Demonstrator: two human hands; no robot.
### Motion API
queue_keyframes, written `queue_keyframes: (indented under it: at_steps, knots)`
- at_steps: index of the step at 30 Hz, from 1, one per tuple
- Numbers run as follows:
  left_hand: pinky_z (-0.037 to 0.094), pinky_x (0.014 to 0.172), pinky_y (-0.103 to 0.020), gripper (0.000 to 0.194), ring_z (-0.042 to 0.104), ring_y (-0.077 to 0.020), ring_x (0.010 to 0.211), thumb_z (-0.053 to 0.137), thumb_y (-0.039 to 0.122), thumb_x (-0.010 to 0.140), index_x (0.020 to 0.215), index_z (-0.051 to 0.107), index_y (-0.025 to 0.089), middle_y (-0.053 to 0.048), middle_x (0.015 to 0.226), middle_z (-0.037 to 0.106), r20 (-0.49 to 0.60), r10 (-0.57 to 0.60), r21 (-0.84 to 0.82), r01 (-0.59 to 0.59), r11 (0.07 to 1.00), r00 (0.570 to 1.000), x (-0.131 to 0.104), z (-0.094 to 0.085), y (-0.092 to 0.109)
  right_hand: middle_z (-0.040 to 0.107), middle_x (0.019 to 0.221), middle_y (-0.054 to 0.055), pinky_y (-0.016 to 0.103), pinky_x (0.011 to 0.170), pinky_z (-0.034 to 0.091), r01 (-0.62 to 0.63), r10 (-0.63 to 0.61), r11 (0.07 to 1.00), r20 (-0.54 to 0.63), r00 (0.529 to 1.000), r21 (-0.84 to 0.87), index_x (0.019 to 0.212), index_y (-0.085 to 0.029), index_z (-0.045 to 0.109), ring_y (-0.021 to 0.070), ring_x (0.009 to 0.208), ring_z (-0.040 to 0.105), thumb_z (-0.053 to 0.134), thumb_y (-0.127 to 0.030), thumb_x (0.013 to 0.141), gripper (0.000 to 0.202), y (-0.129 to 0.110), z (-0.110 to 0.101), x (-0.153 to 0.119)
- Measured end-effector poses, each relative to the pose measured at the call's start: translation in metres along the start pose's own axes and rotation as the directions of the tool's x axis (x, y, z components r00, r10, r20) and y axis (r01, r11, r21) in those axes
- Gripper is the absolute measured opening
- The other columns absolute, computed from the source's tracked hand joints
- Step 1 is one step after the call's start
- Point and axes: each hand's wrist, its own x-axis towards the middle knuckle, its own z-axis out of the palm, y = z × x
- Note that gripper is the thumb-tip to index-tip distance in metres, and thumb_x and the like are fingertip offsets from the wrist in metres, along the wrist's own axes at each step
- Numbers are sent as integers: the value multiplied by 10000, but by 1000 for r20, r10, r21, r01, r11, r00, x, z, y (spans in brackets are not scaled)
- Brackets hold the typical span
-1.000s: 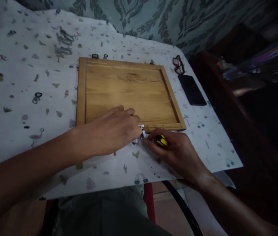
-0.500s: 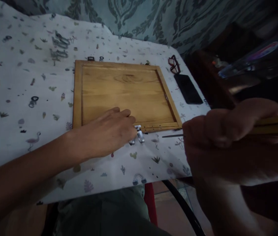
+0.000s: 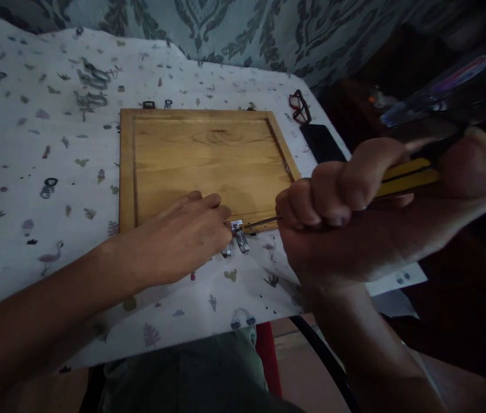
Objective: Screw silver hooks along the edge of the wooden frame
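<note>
A framed wooden panel [image 3: 208, 155] lies flat on the patterned tablecloth. At its near edge sits a metal hinge [image 3: 241, 238], its silver arms sticking out toward me. My left hand [image 3: 182, 235] rests over the near edge of the panel, fingers curled and pressed at the hinge's left side. My right hand [image 3: 341, 212] is wrapped round the yellow and black handle of a screwdriver [image 3: 410, 176]. The thin shaft points left, and its tip is at or very close to the hinge plate.
More metal hinges [image 3: 92, 86] lie at the back left of the tablecloth [image 3: 70, 201]. Glasses [image 3: 299, 108] and a black phone [image 3: 322, 143] are right of the panel. A clear plastic bottle [image 3: 436, 92] stands out at the far right.
My right hand has moved left with the screwdriver, bringing its tip from beside the panel to the hinge. My left hand stays at the hinge. The whole view has shifted slightly.
</note>
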Motion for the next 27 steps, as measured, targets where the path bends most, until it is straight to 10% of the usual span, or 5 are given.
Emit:
queue_keyframes:
  at_steps: [14, 27]
  knots:
    - [400, 826, -357, 238, 563, -222, 950, 652, 24, 849, 1039, 700, 160, -45, 907, 636, 64, -21, 2, 21, 1000, 998, 3, -7, 3, 214, 456, -35, 286, 389, 253, -85, 86, 996, -79, 993, 17, 544, -237, 327, 106, 375, 209, 499, -537, 953, 536, 14, 6, -9]
    - [396, 801, -358, 226, 557, -217, 938, 643, 7, 849, 1014, 694, 153, -47, 887, 614, 54, 12, -3, -12, 1000, 998, 2, -2, -1, 371, 550, -9, 351, 439, 335, -97, 77, 985, -145, 986, -139, 682, -285, 458, 161, 441, 310, 525, -734, 905, 506, 7, 15, -12]
